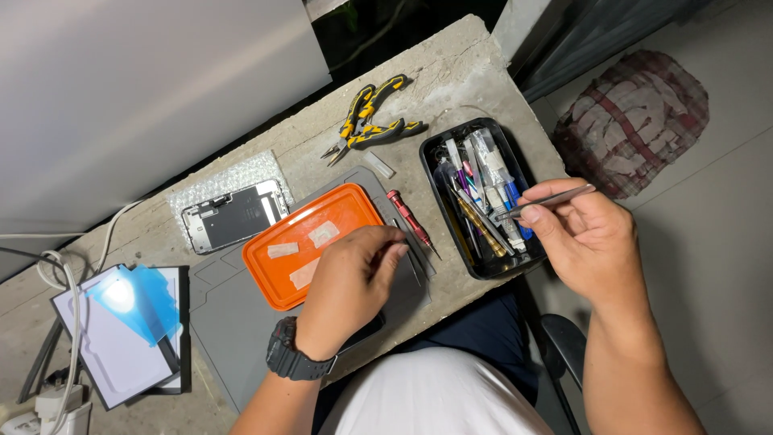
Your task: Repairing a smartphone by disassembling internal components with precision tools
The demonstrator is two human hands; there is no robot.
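Note:
My right hand (581,240) holds a thin metal tweezers (547,200) over the black tool tray (432,147), which is full of small tools. My left hand (348,286), with a black wristwatch, rests on the grey work mat (229,310) with its fingertips pinched together beside the orange tray (278,282). Whether the fingers pinch something small cannot be made out. A dark phone lies mostly hidden under the left hand. A red screwdriver (409,220) lies just beyond the left fingertips.
Yellow-and-black pliers (366,119) lie at the far side of the concrete table. A phone frame (233,215) sits on bubble wrap. A white box with blue film (129,322) and cables are at the left. A checked bag (632,117) is on the floor.

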